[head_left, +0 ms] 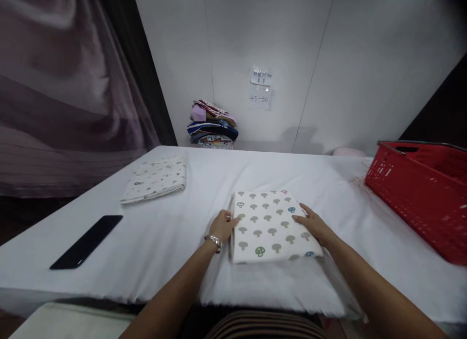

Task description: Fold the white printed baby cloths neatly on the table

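A folded white cloth [268, 229] printed with grey, green and blue mushrooms lies in front of me on the white-covered table. Its left edge is gripped by my left hand [223, 226], thumb on top and the other fingers partly hidden at the side; a bracelet [214, 240] is on that wrist. My right hand [315, 225] holds the right edge, its thumb over the top face. Under the cloth's near side, a translucent sheet [339, 285], perhaps plastic, reaches toward the table's front edge.
Another folded printed cloth [156, 178] lies at the back left, with a black phone-like slab [87, 241] nearer me. A red basket [419, 198] stands on the right. Folded textiles [213, 127] are stacked by the wall, left of paper notes [260, 98].
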Demonstrator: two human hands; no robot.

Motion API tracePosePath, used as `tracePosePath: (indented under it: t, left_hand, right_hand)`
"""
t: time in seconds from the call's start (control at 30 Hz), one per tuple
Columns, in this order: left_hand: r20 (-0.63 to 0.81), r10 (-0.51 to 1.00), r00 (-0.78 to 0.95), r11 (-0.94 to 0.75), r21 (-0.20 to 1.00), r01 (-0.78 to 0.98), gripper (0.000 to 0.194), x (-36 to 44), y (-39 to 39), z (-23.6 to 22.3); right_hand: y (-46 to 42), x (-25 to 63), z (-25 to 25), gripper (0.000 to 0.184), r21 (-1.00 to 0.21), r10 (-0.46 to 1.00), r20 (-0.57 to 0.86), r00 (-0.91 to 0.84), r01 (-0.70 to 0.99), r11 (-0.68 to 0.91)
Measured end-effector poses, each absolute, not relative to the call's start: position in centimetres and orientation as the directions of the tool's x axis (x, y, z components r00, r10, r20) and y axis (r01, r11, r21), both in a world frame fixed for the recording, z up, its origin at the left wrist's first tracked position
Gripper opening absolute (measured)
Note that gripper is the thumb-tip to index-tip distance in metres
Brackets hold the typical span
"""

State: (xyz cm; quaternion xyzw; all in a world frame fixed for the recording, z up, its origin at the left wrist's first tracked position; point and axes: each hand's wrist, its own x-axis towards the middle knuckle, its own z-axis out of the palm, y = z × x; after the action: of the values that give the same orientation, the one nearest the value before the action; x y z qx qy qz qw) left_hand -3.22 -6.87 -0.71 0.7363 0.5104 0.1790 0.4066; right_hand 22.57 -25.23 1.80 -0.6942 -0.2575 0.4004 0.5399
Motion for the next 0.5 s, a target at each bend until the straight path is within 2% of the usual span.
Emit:
tracePosePath:
  t: [0.07,0.17,0.3,0.37,0.4,0.47,0.5]
  left_hand:
    - [-0.155,0.889,0.430,-0.141,0.802,0.580,0.029,-2.1,-6.5,-0.7]
    - [-0.168,0.857,0.486,-0.162,0.809,0.565,0.028,0.4,-5.6,-0.4]
    - [-0.215,0.808,0.549,-0.201,0.774,0.600,0.026,3.2,-4.4,0.1]
    - [-0.227,0.782,0.580,-0.219,0.772,0.597,0.025,3.3,-4.1,0.5]
    - [-0.221,0.781,0.584,-0.231,0.766,0.600,0.024,3.0,-4.2,0.8]
    - [-0.157,0.815,0.557,-0.280,0.736,0.617,0.023,1.9,-4.6,1.7]
    - [-0.094,0.836,0.541,-0.321,0.715,0.621,0.022,1.2,-5.1,2.3]
  right_hand:
    - [-25.6,22.5,1.9,0.092,-0.962,0.724,-0.263,0.638,-0.115,-0.249]
    - [-27.1,22.3,1.6,0.092,-0.965,0.630,-0.241,0.738,-0.113,-0.237]
    - [-30.0,22.4,1.4,0.083,-0.937,0.711,-0.299,0.637,-0.057,-0.344]
    - [-31.1,23.0,1.6,0.079,-0.873,0.735,-0.302,0.607,0.133,-0.469]
    - [-31.4,23.5,1.8,0.077,-0.804,0.727,-0.270,0.632,0.267,-0.531]
    - [-31.1,24.8,2.4,0.070,-0.609,0.732,-0.105,0.673,0.538,-0.583]
    - [-30.5,25.5,2.7,0.065,-0.518,0.761,-0.002,0.649,0.650,-0.556]
